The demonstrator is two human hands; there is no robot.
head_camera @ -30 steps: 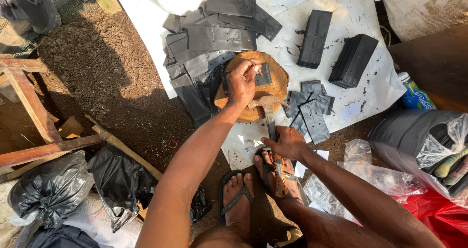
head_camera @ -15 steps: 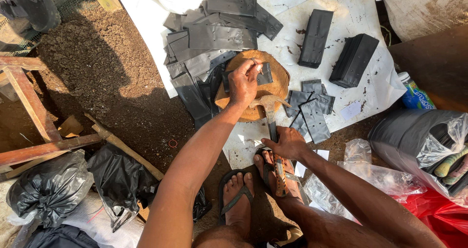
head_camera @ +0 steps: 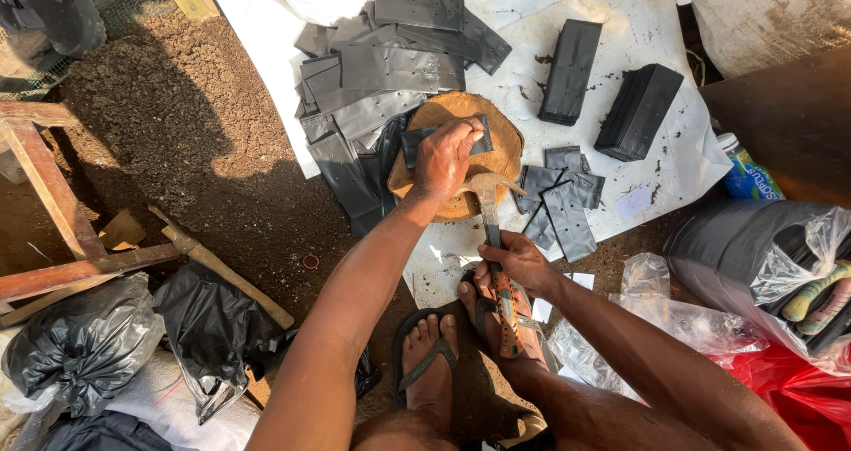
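Hardly anything is shifting since before: our left hand (head_camera: 448, 154) is pressing a small black bag (head_camera: 443, 141) on the wood block (head_camera: 501, 149), our right hand (head_camera: 514, 263) is gripping the hammer (head_camera: 492, 229), with several bags (head_camera: 558, 203) lying finished and stacks (head_camera: 572, 70) waiting.

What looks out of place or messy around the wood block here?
The flat black bags behind the wood block lie in a loose, overlapping heap at mixed angles, some sliding off the white sheet onto the soil. Dirt crumbs speckle the sheet. The left hand and the right hand with its hammer show nothing odd.
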